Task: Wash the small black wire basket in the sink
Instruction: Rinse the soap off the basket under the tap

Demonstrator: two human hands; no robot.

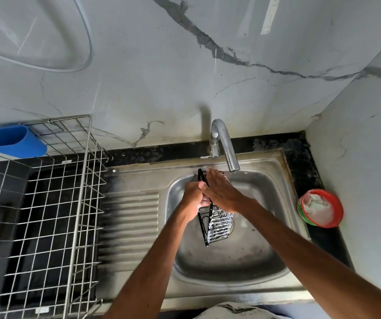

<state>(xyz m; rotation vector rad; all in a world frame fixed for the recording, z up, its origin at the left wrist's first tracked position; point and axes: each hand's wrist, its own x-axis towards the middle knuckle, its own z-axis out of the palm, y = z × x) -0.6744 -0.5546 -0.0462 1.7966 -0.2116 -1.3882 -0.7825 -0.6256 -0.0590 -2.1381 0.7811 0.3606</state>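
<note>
Your two forearms enter from the bottom edge and converge over the sink [230, 268], a steel basin with a ribbed draining board [129, 217] on its left.

The small black wire basket [218, 226] is held above the basin, clear of the floor of it, standing on end and slightly tilted. White suds cling to the wires of its lower half. Its upper end reaches just below and to the left of the tap spout.

Your hands are together on the basket. Your left hand [193, 196] has its fingers curled round the basket's left side and grips it. Your right hand [222, 192] lies across the upper part with the fingers straight and flat, palm down, touching the left hand at the thumb.

To the left of the draining board stands a wire dish rack [69, 203] on the dark counter, with a blue holder [12, 141] hung at its far corner. To the right of the basin, on the black counter [299, 155], sits a red-rimmed tub [320, 209] of white paste.

At the far rim rises the chrome tap [222, 143], spout over the basin. Whether water runs cannot be told. Behind it stands a grey-veined marble wall [161, 65].
</note>
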